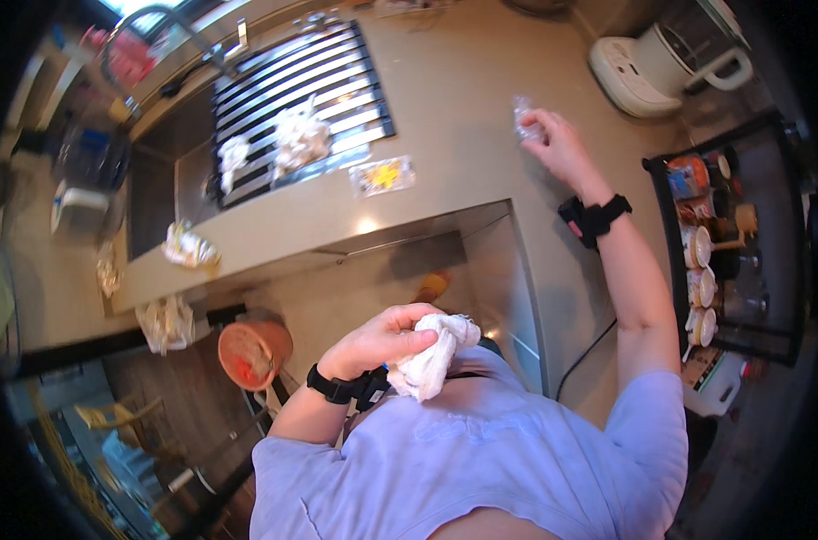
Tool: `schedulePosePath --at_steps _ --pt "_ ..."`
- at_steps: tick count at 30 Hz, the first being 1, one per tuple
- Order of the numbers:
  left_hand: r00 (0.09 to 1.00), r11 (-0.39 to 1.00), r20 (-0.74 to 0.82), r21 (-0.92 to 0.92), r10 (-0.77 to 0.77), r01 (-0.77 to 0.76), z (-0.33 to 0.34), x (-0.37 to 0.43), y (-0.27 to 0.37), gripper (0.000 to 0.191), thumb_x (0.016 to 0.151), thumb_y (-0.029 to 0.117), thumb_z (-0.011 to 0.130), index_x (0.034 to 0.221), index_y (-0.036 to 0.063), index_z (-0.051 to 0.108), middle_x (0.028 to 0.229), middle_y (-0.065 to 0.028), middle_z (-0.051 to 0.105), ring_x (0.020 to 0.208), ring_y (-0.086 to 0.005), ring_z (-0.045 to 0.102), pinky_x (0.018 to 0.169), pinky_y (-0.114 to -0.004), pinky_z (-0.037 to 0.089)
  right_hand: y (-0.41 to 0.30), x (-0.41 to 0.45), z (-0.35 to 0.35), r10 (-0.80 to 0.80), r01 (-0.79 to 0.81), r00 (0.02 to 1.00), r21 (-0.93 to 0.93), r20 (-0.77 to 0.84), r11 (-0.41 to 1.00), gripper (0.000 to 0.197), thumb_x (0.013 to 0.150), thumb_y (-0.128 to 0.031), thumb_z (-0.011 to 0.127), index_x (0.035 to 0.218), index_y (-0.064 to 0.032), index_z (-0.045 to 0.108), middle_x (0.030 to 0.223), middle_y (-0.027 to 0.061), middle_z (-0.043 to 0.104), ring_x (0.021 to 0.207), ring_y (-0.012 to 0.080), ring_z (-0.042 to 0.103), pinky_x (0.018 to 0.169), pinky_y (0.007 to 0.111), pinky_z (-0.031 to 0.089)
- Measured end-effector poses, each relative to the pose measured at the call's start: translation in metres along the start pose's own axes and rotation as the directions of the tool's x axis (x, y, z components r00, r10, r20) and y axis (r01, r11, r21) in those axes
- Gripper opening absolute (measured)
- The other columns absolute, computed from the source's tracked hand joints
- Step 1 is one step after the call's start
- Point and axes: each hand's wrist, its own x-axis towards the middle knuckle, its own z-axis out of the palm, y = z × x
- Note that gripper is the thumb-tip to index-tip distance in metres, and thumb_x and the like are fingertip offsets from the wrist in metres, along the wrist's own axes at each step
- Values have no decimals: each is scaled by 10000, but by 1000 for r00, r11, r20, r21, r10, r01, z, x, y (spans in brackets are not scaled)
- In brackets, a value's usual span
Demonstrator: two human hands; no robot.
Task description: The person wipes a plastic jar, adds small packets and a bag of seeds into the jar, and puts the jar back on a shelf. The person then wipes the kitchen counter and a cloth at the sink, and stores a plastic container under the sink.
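Observation:
A bunched white cloth is gripped in my left hand, close in front of my chest. My right hand reaches out over the beige countertop. Its thumb and fingers close on a small crumpled piece of clear plastic; whether the plastic rests on the counter I cannot tell. Toward the counter's front edge lies a flat clear packet with a yellow flower-like print. On the slatted drying rack over the sink sit a larger crumpled white bundle and a smaller one.
A sink basin and curved faucet are on the left. Another crumpled white item lies on the sink's front ledge. An orange bucket stands below. To the right are a white electric appliance and a black rack of jars.

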Motion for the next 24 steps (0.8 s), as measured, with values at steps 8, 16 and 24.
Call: schedulePosePath --at_steps 8,16,24 --pt "978 993 -171 38 121 -116 14 -80 -43 338 810 204 571 1077 12 494 962 -16 547 859 -73 503 750 -222 410 -175 -50 29 -372 144 844 505 387 851 304 679 -53 626 959 -68 509 825 136 560 707 288 551 636 326 443" --pt "921 958 -264 55 287 -283 -12 -167 -79 346 814 219 567 1082 12 496 976 -23 546 886 -79 495 770 -230 406 -276 -90 113 -610 281 660 609 439 742 192 665 -67 644 853 -62 606 796 93 525 673 237 531 613 295 436" --pt "819 930 -448 95 359 -355 -89 -302 -120 354 794 207 585 1081 20 496 974 -19 545 884 -81 498 780 -235 405 -447 -112 243 -758 393 456 659 466 642 299 667 -44 617 943 -52 503 834 138 546 794 300 545 672 363 443"
